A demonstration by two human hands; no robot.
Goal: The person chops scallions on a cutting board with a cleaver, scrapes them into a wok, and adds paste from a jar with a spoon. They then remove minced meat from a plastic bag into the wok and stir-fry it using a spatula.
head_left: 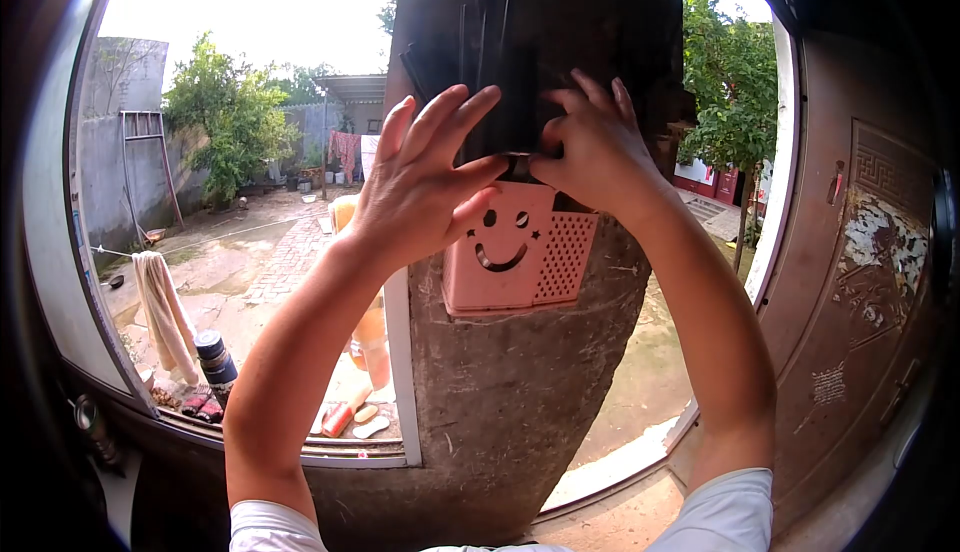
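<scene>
A pink basket with a cut-out smiling face and a perforated side hangs on the dark wall. Thin dark sticks stand above it, hard to make out against the wall. My left hand is raised at the basket's upper left, its fingers spread. On the upper right, my right hand has its thumb and index finger bent together near the basket's top, close to my left thumb. Whatever lies between those fingertips is too dark to tell.
Left of the wall is a window opening, with a towel, a dark flask and small items on the sill. A brown door stands at the right. Trees and a yard lie outside.
</scene>
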